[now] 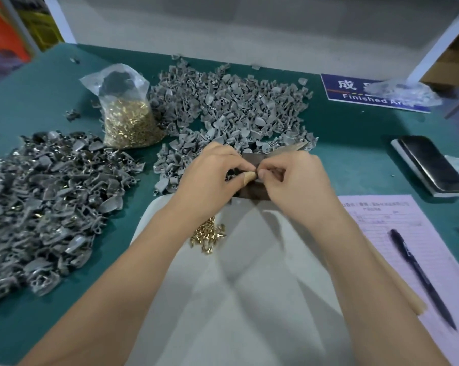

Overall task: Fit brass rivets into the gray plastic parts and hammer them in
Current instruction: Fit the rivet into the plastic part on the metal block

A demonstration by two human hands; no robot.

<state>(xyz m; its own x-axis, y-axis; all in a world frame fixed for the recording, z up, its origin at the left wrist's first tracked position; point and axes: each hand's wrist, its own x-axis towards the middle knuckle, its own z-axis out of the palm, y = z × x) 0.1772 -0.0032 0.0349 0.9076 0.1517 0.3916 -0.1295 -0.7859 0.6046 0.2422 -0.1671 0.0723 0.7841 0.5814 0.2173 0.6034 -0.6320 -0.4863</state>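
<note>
Green bench (355, 133), gray parts (231, 101)

I can read one sign, the blue placard (355, 92) lying on the green table (341, 133); white Chinese characters run along its top, the first reading "成", the next cut off by a crumpled clear bag (405, 92) lying over the placard's right half; under them I get "Finished Are", the last letters going under that bag; nearer me than the placard there's a pink form (397, 233) with printed lines, too blurred for me to read.
</note>
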